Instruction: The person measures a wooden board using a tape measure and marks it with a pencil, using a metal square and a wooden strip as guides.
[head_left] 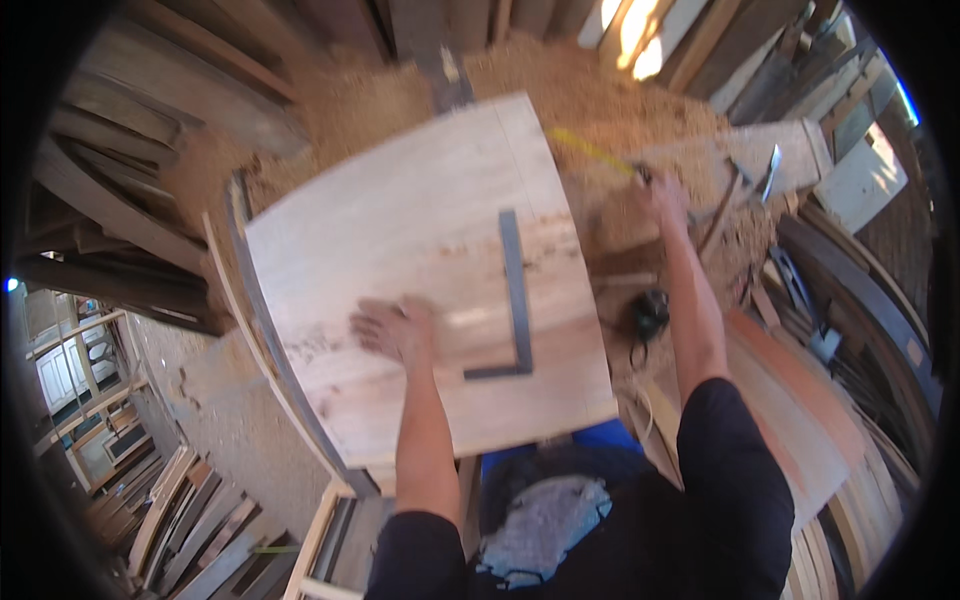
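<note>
A wide, pale wooden board (pixel 400 220) lies in front of me. My left hand (pixel 392 328) rests on it with the fingers spread, blurred by motion. To the right of that hand, a dark metal carpenter's square (pixel 515 290) lies on the board, its short leg at the near end. Beyond the board's right edge, my right hand (pixel 664 198) is closed around a small dark object, from which the yellow blade of a tape measure (pixel 592 147) runs left toward the board. The fingers are blurred, and most of what they grip is hidden.
A black rounded object with a strap loop (pixel 650 313) sits between the board and my right forearm. Farther right lie a hammer-like tool (pixel 738 178) and a shiny blade (pixel 772 172). Sawdust (pixel 370 105) covers the surface behind. Timber planks (pixel 190 80) crowd the far left.
</note>
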